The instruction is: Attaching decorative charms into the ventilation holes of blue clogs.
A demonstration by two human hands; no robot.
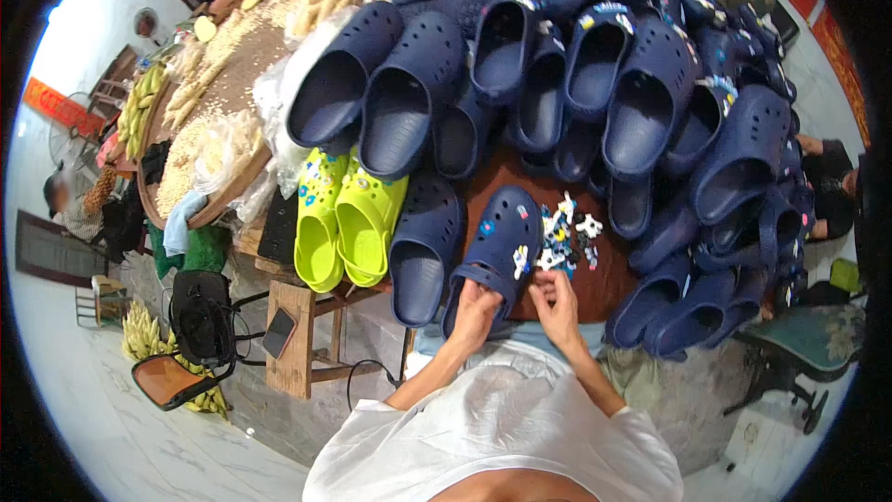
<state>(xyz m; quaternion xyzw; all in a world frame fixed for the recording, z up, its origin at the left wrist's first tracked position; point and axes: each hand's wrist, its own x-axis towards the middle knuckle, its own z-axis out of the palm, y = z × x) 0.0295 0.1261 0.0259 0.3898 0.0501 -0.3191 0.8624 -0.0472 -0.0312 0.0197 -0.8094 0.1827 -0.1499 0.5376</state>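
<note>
While a white-shirted torso fills the bottom of the view, the left hand point(476, 309) closes around the heel strap of a navy clog point(497, 251) lying toe-away on a dark reddish-brown tabletop point(609, 281). The right hand point(556, 302) rests just beside that heel, fingers curled as if pinching something, but whether it holds anything is too small to tell. The clog carries several small charms on its upper. Just right of it lies a little heap of shoe charms point(565, 234), white, blue and black, too jumbled to count.

Left of the held shoe sits one more single navy clog point(423, 251), then one pair of lime-green clogs point(342, 218). Beyond them a pile of navy clogs point(595, 65) covers the far table, overlapping so heavily that no count is possible; some run off at the right.

Below the table at left, a wooden stool point(295, 339) bears one phone point(279, 332), with a black bag point(202, 314) beside it on a pale tiled floor point(111, 428). Farther left, a round woven tray point(228, 84) holds pale kernels and corn cobs; another person's arms at the top are cut off.
</note>
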